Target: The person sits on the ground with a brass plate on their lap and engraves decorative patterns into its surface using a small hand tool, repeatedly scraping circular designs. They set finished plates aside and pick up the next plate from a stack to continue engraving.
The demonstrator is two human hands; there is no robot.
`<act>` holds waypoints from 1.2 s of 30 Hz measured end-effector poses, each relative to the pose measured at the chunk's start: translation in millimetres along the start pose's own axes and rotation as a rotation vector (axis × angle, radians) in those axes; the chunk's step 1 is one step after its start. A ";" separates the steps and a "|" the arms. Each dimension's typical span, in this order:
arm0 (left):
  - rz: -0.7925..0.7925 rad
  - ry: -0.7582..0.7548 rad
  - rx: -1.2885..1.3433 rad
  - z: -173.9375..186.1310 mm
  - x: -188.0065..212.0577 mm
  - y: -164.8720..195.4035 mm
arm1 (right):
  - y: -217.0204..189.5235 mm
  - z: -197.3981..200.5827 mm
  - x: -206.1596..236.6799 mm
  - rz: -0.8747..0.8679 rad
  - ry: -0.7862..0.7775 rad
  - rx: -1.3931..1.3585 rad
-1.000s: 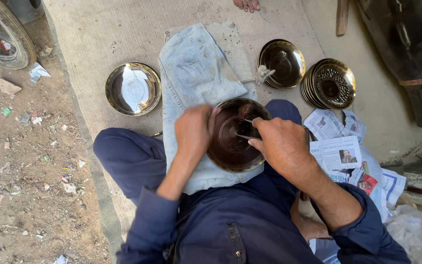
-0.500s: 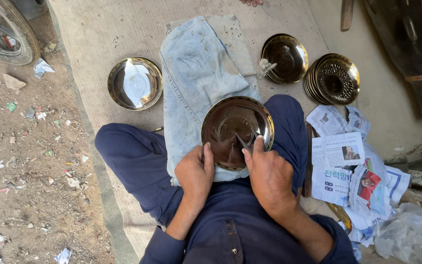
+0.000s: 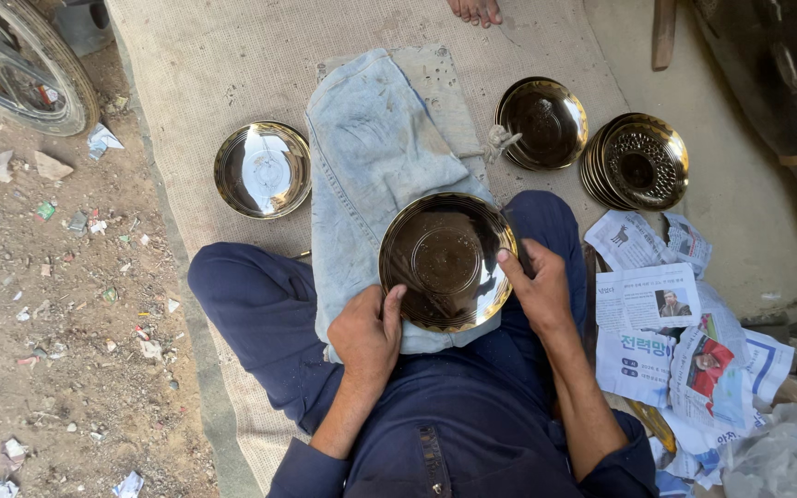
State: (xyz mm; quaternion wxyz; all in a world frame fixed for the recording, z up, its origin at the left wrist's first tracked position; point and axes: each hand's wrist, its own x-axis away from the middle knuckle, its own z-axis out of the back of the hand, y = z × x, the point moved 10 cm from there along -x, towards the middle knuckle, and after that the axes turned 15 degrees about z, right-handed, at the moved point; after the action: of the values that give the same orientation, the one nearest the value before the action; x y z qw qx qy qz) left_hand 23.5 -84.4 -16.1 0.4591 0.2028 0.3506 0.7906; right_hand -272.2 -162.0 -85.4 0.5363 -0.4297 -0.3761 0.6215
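Left hand (image 3: 368, 334): I see it on the near-left rim of the dark brass plate (image 3: 446, 261), fingers curled against the edge, thumb on the rim; its grip is closed lightly on the plate.
Right hand (image 3: 537, 290): it clasps the right rim, thumb lying over the edge onto the plate's inner face; the fingers go behind the plate and I cannot make them out.
Plate position: it rests on the lap, on a pale denim cloth (image 3: 375, 157) spread over the knees and onto the mat (image 3: 232, 65).
Under the plate: hidden; I cannot tell how the cloth lies there.
Shiny plate (image 3: 263, 170): on the mat, left of the cloth, well apart from the hands.
Dark bowl (image 3: 542, 123): on the mat beyond the right knee, a small whitish rag (image 3: 498, 141) touching its left edge.
Stack of plates (image 3: 640, 162): just beside the bowl; the count is hard to make out.
Newspapers (image 3: 661, 323): loose sheets right of the right forearm, partly covering something yellow.
Cut off: a wheel (image 3: 20, 65) at top left, someone's toes (image 3: 475, 10) at the top edge.
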 end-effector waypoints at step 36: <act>0.629 0.210 -0.613 24.4 -229.8 -192.6 | 53.3 42.0 2.0 0.133 0.369 0.127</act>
State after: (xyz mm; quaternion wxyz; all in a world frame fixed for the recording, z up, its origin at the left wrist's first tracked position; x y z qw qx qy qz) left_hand 265.6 -210.8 -142.0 0.1975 0.0728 0.0662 0.9754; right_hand -330.0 -167.8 -120.5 0.5798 -0.5255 -0.2024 0.5889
